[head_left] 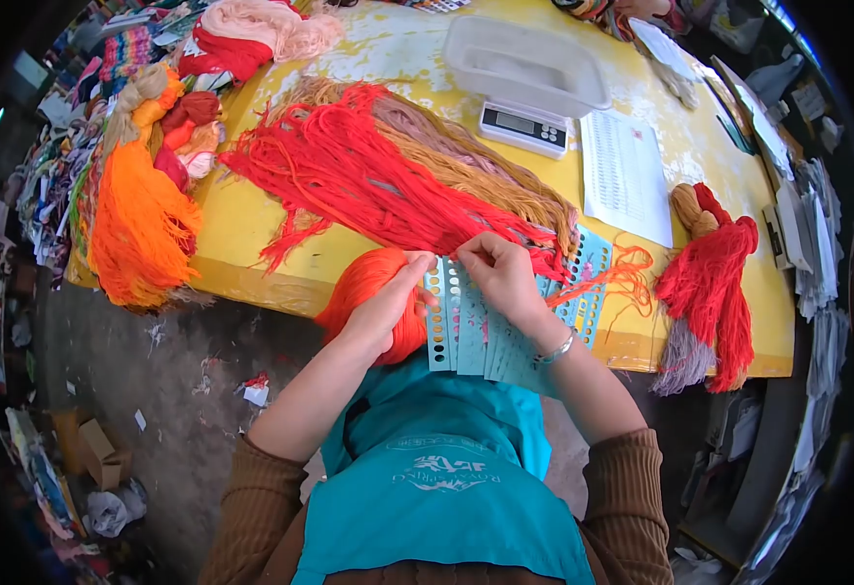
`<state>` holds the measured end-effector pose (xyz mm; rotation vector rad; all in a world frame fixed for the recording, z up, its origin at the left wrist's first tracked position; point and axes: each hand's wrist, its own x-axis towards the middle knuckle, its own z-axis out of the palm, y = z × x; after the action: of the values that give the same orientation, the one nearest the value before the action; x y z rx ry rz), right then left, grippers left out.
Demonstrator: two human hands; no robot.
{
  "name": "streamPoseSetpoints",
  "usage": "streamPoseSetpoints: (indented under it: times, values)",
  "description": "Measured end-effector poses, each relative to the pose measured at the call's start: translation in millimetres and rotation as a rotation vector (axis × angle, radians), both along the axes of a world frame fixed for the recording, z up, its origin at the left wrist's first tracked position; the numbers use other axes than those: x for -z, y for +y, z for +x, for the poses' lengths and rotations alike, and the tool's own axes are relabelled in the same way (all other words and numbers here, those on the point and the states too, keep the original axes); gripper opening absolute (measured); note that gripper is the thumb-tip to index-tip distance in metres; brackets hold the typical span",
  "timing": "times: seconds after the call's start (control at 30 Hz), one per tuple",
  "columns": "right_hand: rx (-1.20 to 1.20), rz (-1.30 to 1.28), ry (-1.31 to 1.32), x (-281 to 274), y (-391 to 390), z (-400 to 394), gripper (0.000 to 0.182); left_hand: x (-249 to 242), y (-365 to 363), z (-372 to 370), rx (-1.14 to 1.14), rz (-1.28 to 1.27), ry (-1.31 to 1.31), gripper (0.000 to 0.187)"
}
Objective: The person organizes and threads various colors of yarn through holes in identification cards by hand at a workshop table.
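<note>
My left hand (388,310) is closed around a skein of bright orange-red thread (354,292) at the table's near edge. Its fingertips reach the top of a fanned row of light-blue punched thread cards (438,327), which hang over that edge and carry pink handwriting. My right hand (503,278) is pinched over the upper ends of the cards; what lies between its fingers is too small to make out. Loose orange strands (627,278) lie to the right of its wrist. Just beyond both hands spreads a long bundle of red thread (378,166), beside ochre and mauve-brown hanks (490,171).
A digital scale (524,129) with a clear plastic tub (524,63) stands at the back of the yellow table (241,263). A printed sheet (627,175) lies to its right. Orange hanks (144,224) hang at left, red and grey hanks (719,283) at right.
</note>
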<state>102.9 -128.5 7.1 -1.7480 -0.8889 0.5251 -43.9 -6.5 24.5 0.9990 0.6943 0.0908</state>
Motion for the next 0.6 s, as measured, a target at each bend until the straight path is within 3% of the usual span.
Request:
streamPoseSetpoints:
  times: [0.13,0.33,0.53,0.6]
  values:
    - [0.002,-0.098,-0.118,2,0,2,0.009,-7,0,1,0.038,-0.027,0.034,0.035]
    - [0.028,-0.051,-0.132,5,1,2,0.009,6,7,7,0.105,-0.092,0.019,0.039]
    - [0.041,-0.072,-0.132,1,2,1,0.010,5,-6,15,0.104,0.116,0.030,0.029]
    - [0.040,-0.077,-0.127,1,1,2,0.010,12,-5,22,0.072,0.076,0.037,0.025]
